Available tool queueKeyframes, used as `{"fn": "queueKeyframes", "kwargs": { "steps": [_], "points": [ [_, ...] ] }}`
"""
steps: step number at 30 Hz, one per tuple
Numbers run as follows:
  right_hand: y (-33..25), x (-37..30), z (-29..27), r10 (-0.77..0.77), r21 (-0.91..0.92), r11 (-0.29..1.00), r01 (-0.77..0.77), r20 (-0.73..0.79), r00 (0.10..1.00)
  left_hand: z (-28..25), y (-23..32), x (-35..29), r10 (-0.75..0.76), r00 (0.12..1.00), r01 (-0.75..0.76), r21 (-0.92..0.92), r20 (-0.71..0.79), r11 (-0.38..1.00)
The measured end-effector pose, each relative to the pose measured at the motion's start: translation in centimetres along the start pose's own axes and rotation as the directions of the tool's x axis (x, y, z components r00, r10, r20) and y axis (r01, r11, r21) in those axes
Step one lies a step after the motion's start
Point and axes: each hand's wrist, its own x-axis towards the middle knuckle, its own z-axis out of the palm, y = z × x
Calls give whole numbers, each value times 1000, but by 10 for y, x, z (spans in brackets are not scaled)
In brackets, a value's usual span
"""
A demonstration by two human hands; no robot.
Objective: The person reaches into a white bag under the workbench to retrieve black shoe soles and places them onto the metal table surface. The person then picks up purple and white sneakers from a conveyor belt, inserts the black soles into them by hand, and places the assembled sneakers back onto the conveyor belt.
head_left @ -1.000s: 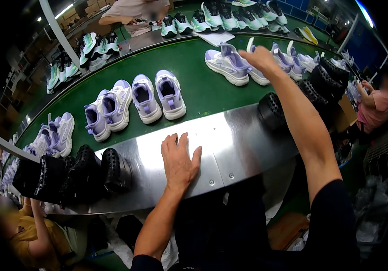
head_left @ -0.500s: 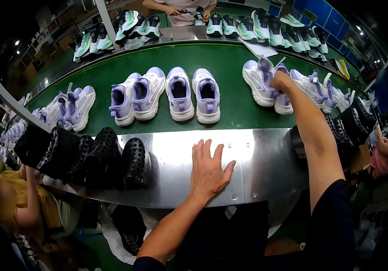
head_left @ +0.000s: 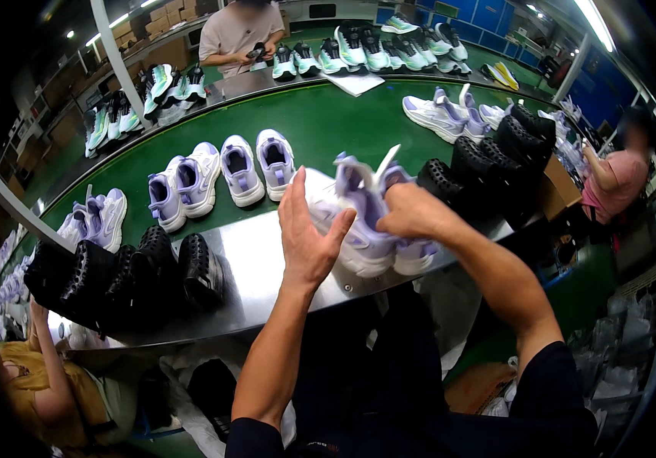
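A pair of white and lilac sneakers (head_left: 366,250) is held above the metal ledge in front of me. My right hand (head_left: 413,215) has its fingers closed at the collar openings of the pair, with the thumb and fingertips partly hidden inside. My left hand (head_left: 309,238) is upright beside the left shoe of the pair, fingers stretched and thumb apart; whether it touches the shoe I cannot tell. To the left, several matching sneakers (head_left: 242,174) stand in a row on the green belt, heels toward me.
Black shoe-shaped pieces with round holes (head_left: 200,267) stand on the metal ledge (head_left: 248,263) at left, and more black pieces (head_left: 475,164) at right. Mint-green sneakers (head_left: 351,47) line the far ledge. Co-workers are across the belt (head_left: 343,114) and at both sides.
My right hand has lifted the pair of sneakers off the belt and brought it left and nearer. My left hand has risen from the ledge to the pair. The view has turned right.
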Motion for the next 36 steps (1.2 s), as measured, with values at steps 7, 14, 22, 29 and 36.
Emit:
{"fn": "queueKeyframes", "kwargs": {
  "steps": [7,14,22,29,36],
  "points": [
    [21,-56,35,-285,315,728,609,-668,687,-46,-45,1,-270,928,311,-137,256,941],
    [205,-75,-47,216,71,947,-313,-861,460,-63,65,29,81,992,-105,287,94,952],
    [238,-22,-56,188,-265,814,-517,-721,667,50,20,74,-135,853,-176,522,504,835],
    [126,-107,-79,-25,-89,995,-53,-701,713,33,20,99,-459,600,412,239,655,880],
    [88,-83,-19,-64,329,942,71,-29,997,49,24,95,-438,625,414,201,646,888]
  ]
}}
